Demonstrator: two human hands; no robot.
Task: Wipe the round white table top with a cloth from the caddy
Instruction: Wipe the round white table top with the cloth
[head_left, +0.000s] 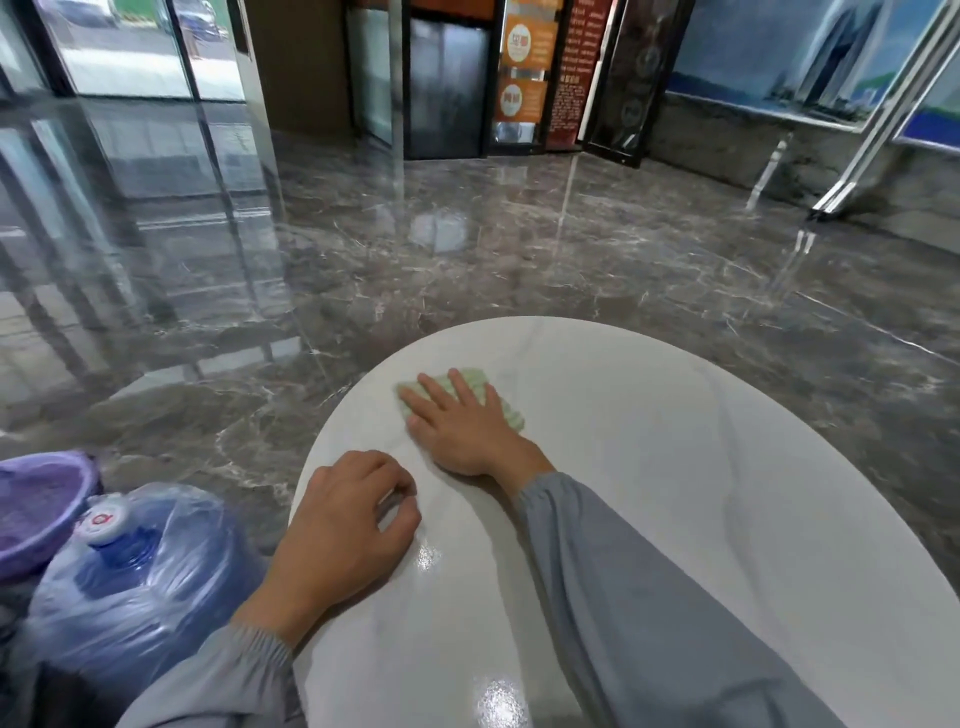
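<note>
The left hand (345, 512) rests nearest on the round white worktop (675, 493), fingers curled loosely under, holding nothing. Left of it, off the worktop's edge, stands a blue water jug (140, 577) wrapped in clear plastic, with a purple basket (36, 501) just beyond. Farther out, the right hand (460, 423) lies flat, fingers spread — pressing a pale green cloth (491, 392) against the worktop.
</note>
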